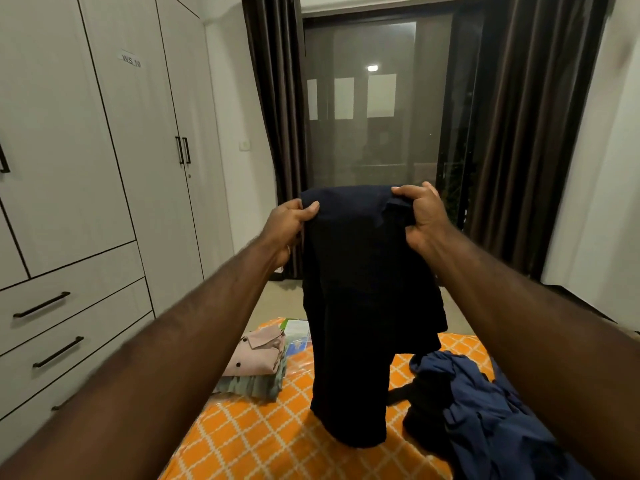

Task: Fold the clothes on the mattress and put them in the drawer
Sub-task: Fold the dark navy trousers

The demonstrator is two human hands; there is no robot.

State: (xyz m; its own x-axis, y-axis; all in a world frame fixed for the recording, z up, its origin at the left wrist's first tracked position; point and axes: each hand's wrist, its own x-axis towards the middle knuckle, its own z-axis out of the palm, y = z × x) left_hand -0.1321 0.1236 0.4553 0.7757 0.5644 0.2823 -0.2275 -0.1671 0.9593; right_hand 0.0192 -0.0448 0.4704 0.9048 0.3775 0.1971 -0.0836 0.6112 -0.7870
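Left hand (289,223) and right hand (420,216), fingers (312,206) pinching, hold up a limp dark navy garment (360,306).

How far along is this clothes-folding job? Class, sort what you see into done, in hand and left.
Done: a folded stack, pink shirt on top, lies on the mattress. In hand: the left hand and right hand hold a dark garment up by its top edge. Left: a crumpled blue heap lies on the mattress, and the wardrobe drawers are closed, so nothing looks put away.
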